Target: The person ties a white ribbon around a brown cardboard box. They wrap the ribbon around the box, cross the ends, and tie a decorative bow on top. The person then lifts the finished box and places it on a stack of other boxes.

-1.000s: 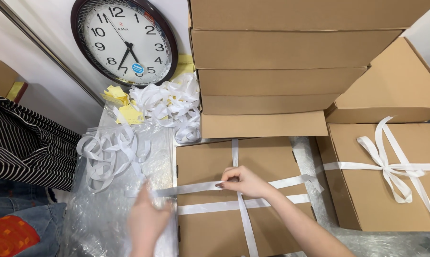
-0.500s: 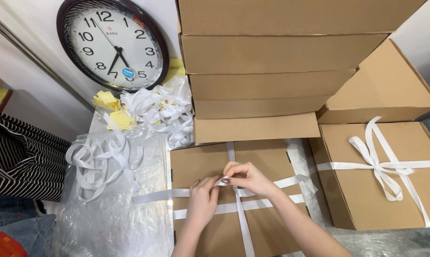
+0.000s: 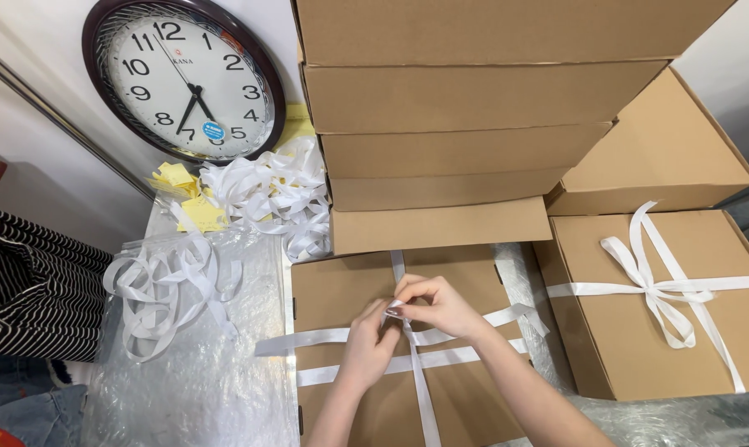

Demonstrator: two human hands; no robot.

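Both hands meet over the middle of the box [image 3: 349, 290], a flat cardboard one lying at the near edge of the worktop [image 3: 209, 397], which is covered in clear bubble wrap. The left hand [image 3: 370, 348] and the right hand [image 3: 436, 306] are close together, fingertips touching, and pinch the white ribbon [image 3: 316, 338] where its strands cross on the lid. One strand runs across the lid toward the left edge, its loose end lying out over the bubble wrap; another runs lengthwise from the far side of the lid to the near side, and a third lies across just nearer.

Behind the box, a stack of boxes [image 3: 474, 108] rises at the far edge. At the right side stands a tied box [image 3: 639, 331] with a finished white bow on top, and another plain box leans behind it. On the left half of the worktop lie loops of cut ribbon [image 3: 167, 281]; more ribbon is heaped with yellow paper scraps [image 3: 184, 194] at the far left corner, under a round clock [image 3: 184, 79] on the wall. A striped garment [image 3: 26, 290] hangs off the left edge.
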